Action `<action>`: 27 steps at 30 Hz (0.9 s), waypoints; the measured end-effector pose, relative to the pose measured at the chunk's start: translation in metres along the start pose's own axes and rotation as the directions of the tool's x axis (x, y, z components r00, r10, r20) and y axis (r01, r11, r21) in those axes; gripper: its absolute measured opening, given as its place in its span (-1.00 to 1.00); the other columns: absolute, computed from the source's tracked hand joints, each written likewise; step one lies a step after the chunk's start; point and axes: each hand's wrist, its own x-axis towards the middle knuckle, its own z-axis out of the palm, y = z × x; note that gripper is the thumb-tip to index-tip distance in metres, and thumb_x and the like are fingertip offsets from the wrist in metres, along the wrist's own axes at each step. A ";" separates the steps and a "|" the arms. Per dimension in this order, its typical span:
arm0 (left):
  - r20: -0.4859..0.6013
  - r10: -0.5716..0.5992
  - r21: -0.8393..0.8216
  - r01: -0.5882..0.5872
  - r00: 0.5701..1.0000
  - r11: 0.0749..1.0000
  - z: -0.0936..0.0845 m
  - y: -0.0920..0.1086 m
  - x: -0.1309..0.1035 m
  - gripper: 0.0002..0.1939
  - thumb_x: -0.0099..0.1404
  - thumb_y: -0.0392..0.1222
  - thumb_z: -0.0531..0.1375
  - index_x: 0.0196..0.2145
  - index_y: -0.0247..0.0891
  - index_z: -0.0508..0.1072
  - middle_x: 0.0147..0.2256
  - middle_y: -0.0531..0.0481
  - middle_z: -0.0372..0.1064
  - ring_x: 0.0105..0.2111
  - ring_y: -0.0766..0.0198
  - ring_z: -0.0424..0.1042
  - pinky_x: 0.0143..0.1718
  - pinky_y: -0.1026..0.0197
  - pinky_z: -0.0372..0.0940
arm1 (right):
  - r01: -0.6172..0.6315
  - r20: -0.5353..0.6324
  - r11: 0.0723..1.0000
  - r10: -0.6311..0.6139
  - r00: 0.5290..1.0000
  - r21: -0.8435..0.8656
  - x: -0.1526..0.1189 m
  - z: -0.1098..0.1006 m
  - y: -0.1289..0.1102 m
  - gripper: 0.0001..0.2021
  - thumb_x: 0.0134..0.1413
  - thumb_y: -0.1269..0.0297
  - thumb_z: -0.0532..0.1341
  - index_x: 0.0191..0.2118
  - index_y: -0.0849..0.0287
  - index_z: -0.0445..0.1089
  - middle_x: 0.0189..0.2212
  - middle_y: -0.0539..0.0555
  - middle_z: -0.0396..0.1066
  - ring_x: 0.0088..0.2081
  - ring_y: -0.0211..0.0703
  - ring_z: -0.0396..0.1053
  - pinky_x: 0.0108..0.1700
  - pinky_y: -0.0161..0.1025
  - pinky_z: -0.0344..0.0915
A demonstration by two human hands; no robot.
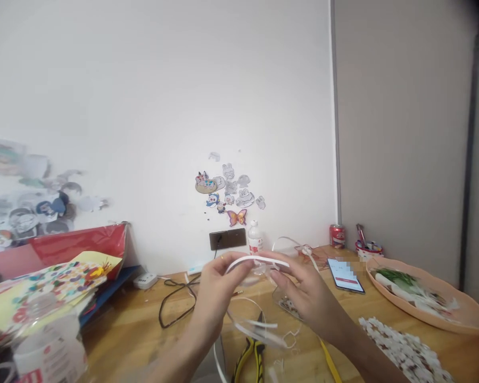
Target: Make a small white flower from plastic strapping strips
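Note:
A narrow white strip (259,259) arches between my two hands above the wooden table. My left hand (224,279) pinches it near its left part, thumb and fingers closed. On the other side my right hand (299,284) grips it with thumb and fingers near its right end. More loops of white strip hang below, blurred in places. Under them lie pliers (249,359) with yellow and black handles. Just left of my right hand, a small clear container (284,302) with little pieces in it is partly hidden.
A clear bottle (254,235) stands behind my hands by the wall. To the right are a phone (346,275), a red can (337,236), a peach tray (427,314) and a pile of small white pieces (399,346). Colourful papers (64,282) and a large bottle (48,346) occupy the left.

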 end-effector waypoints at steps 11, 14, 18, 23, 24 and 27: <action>0.110 0.377 0.488 -0.381 0.920 0.785 -0.006 -0.018 0.005 -0.83 0.12 -0.33 0.18 -0.30 -0.32 0.50 -0.38 -0.13 0.52 -0.39 0.19 0.43 -0.36 0.20 0.28 | -0.196 -0.021 0.903 0.221 0.975 0.383 0.007 -0.008 0.006 -0.61 0.14 0.24 0.05 0.09 0.11 0.03 -0.04 0.20 0.34 -0.04 -0.09 0.32 -0.04 -0.08 0.27; 0.162 0.591 0.646 -0.537 0.790 0.542 -0.005 -0.024 0.001 -0.83 0.14 -0.34 0.16 -0.30 -0.29 0.51 -0.38 -0.13 0.51 -0.41 0.19 0.38 -0.37 0.18 0.22 | -0.247 -0.083 0.879 0.305 0.949 0.408 0.008 -0.007 0.003 -0.68 0.14 0.19 0.04 -0.01 0.19 0.09 -0.14 0.23 0.41 -0.09 -0.08 0.35 -0.10 -0.10 0.31; 0.289 0.734 0.744 -0.627 0.614 0.231 -0.005 -0.035 -0.005 -0.79 0.13 -0.40 0.16 -0.26 -0.29 0.50 -0.42 -0.10 0.51 -0.52 0.24 0.29 -0.50 0.23 0.12 | -0.300 -0.098 0.891 0.351 0.931 0.341 0.007 -0.001 0.001 -0.73 0.00 0.15 0.18 -0.22 0.22 0.29 -0.29 0.15 0.46 -0.21 -0.08 0.40 -0.24 -0.20 0.34; 0.384 0.758 0.755 -0.652 0.526 0.070 -0.005 -0.042 -0.011 -0.72 0.10 -0.40 0.19 -0.19 -0.27 0.44 -0.45 -0.04 0.49 -0.51 0.25 0.29 -0.49 0.24 0.11 | -0.182 -0.143 0.959 0.215 0.966 0.215 0.006 0.005 0.001 -0.87 -0.06 0.23 0.23 -0.43 0.19 0.38 -0.41 0.02 0.37 -0.31 -0.20 0.33 -0.31 -0.31 0.27; 0.378 0.756 0.759 -0.647 0.535 0.078 -0.004 -0.041 -0.011 -0.74 0.11 -0.40 0.18 -0.20 -0.28 0.44 -0.46 -0.04 0.48 -0.50 0.25 0.29 -0.48 0.24 0.11 | -0.141 -0.160 0.971 0.173 0.972 0.192 0.006 0.006 0.001 -0.88 -0.05 0.25 0.22 -0.47 0.18 0.37 -0.41 0.01 0.34 -0.32 -0.21 0.31 -0.33 -0.33 0.25; 0.323 0.734 0.770 -0.616 0.598 0.164 -0.002 -0.037 -0.010 -0.80 0.16 -0.41 0.13 -0.24 -0.31 0.43 -0.47 -0.06 0.44 -0.49 0.24 0.29 -0.46 0.23 0.13 | -0.032 -0.175 0.991 0.055 0.983 0.128 0.006 0.007 0.002 -0.90 -0.02 0.30 0.19 -0.50 0.16 0.34 -0.37 0.01 0.26 -0.32 -0.24 0.26 -0.36 -0.35 0.22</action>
